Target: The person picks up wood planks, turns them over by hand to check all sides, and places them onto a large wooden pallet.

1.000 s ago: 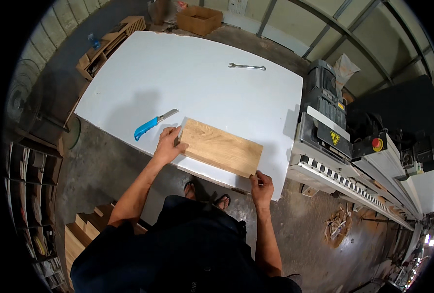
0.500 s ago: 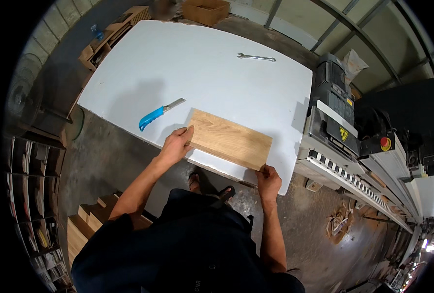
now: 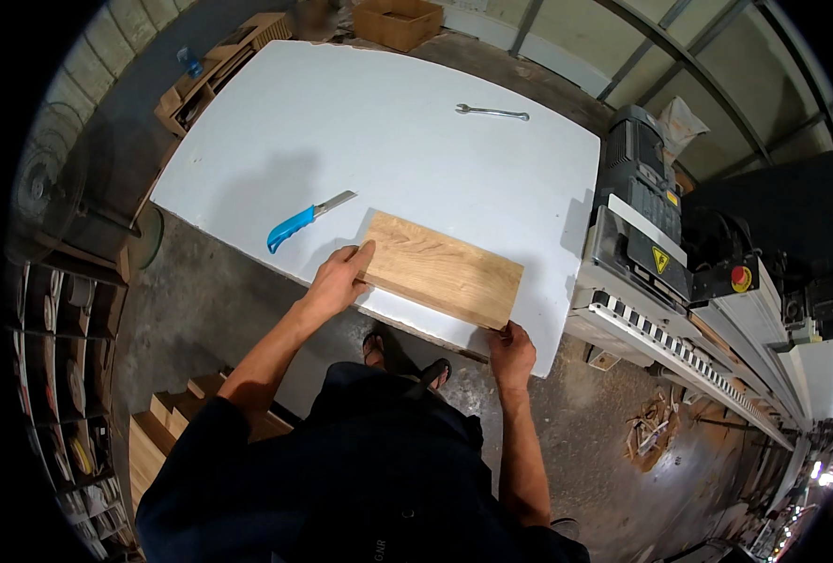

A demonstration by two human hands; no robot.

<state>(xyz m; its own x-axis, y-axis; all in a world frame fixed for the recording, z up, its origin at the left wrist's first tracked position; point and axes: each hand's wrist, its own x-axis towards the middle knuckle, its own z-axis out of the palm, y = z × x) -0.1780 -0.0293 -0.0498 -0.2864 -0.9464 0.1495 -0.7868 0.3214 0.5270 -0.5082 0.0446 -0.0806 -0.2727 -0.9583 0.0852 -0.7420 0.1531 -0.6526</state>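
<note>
Head view: the left hand point(image 3: 339, 277) grasps the wooden board point(image 3: 445, 267) at its left end, with the thumb laid on the upper face by the near corner. The right hand point(image 3: 512, 357) has its fingertips closed at the board's near right corner, mostly hidden below the edge. The board, pale brown with a visible grain, thus spans the space between the two hands, slanting down toward the right one, above the near part of the white tabletop point(image 3: 360, 122); whether its underside lies flat on that surface cannot be told.

Just beyond the left hand and a little to its left lies a cutting tool point(image 3: 292, 228), its blue handle toward the person and its metal blade pointing away to the right. Well beyond the right hand, near the far edge of the tabletop, lies a silver wrench point(image 3: 492, 113).

To the right of the right hand stands a machine point(image 3: 637, 239) with a grey motor point(image 3: 634, 141) and a red button point(image 3: 741, 278). Far ahead of the left hand is a cardboard box point(image 3: 398, 24); left of that hand stands a shelf rack point(image 3: 51, 328), and behind it are wooden pieces point(image 3: 168, 427).
</note>
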